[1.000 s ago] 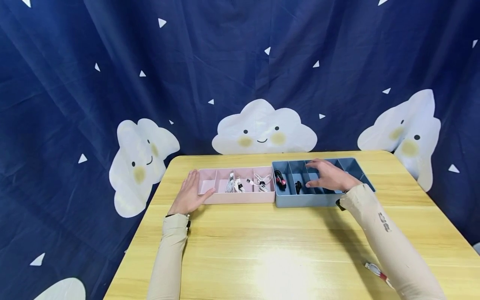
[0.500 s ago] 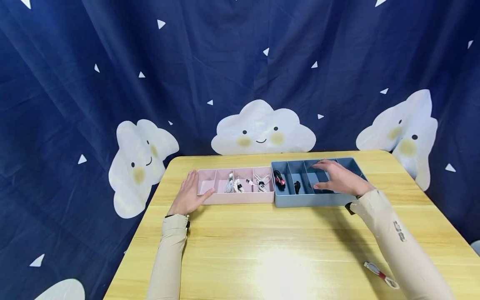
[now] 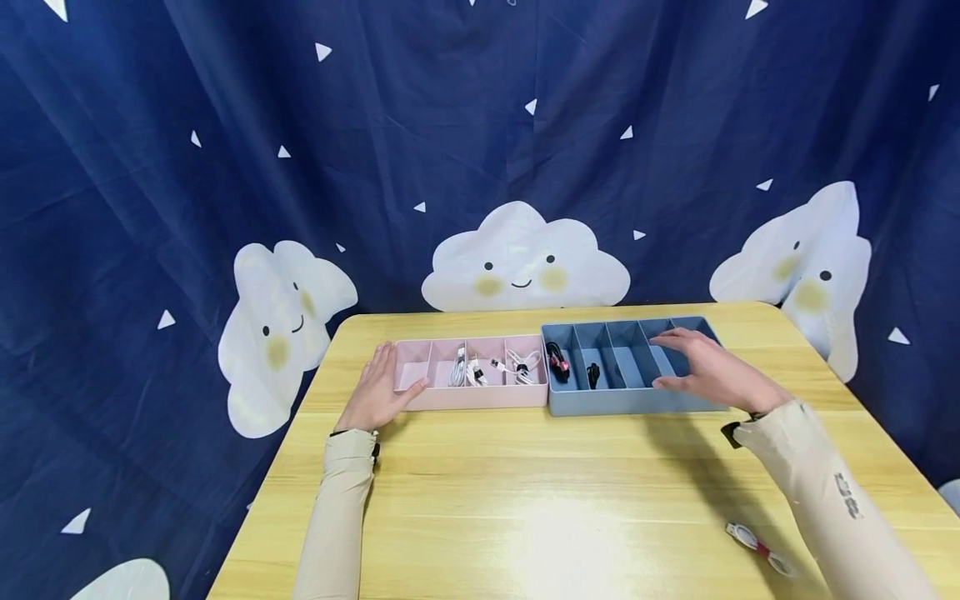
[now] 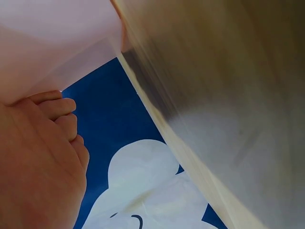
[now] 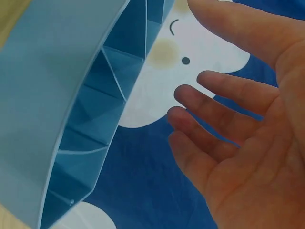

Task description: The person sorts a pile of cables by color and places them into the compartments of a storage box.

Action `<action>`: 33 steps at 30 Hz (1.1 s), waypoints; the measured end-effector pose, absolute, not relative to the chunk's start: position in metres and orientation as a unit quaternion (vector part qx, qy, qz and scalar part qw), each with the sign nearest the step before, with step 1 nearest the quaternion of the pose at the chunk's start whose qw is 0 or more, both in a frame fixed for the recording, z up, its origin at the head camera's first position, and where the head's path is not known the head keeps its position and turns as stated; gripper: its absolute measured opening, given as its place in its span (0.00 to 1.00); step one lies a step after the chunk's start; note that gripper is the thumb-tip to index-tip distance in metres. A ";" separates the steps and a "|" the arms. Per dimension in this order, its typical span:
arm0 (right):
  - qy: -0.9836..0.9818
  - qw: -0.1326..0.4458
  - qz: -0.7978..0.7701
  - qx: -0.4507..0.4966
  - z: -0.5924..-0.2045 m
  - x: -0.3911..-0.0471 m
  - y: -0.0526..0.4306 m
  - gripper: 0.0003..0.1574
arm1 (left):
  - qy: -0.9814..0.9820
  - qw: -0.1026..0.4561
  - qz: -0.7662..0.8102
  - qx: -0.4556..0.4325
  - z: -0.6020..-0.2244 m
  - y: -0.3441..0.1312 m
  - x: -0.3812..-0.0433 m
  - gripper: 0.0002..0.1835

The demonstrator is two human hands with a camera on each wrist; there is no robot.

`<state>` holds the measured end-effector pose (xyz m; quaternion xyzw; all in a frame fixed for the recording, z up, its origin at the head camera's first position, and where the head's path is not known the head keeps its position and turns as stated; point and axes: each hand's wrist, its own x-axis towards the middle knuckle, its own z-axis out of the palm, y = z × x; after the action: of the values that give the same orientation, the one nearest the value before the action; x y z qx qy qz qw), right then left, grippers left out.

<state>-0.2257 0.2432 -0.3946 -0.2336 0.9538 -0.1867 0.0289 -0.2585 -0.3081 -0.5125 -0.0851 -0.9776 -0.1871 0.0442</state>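
A pink divided box (image 3: 472, 399) and a blue divided box (image 3: 637, 403) stand end to end on the table. My left hand (image 3: 375, 390) rests against the pink box's left end, thumb at its front corner; the left wrist view shows the fingers by the pink wall. White bundled cables (image 3: 476, 372) lie in several pink compartments. The blue box holds a black cable (image 3: 557, 360) with red-pink parts at far left and a small black cable (image 3: 593, 375) beside it. My right hand (image 3: 716, 371) hovers over the blue box's right part, fingers spread, nothing in it.
A white cable with a red tie (image 3: 759, 548) lies on the wooden table (image 3: 480, 475) at front right, near the right sleeve. Behind the table hangs a dark blue curtain (image 3: 375, 100) with clouds.
My right hand has moved right along the blue box, from its middle compartments to its right part, staying empty. The left hand keeps its place at the pink box.
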 end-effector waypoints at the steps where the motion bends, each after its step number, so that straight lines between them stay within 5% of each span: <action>1: 0.954 0.027 -0.188 -0.233 -0.395 -0.223 0.245 0.45 | -0.978 0.045 -0.187 -0.085 -0.513 -0.308 -0.259 0.59; 19: 0.957 -0.003 -0.194 -0.215 -0.409 -0.180 0.282 0.42 | -0.978 0.041 -0.186 -0.085 -0.512 -0.309 -0.260 0.60; 33: 0.949 -0.093 -0.186 -0.237 -0.443 -0.157 0.303 0.37 | -0.979 0.035 -0.184 -0.085 -0.513 -0.309 -0.261 0.60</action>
<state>-0.1574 0.3031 -0.4428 -0.2366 0.9490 -0.1863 -0.0930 -0.2609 -0.3094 -0.5135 -0.0846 -0.9786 -0.1842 0.0349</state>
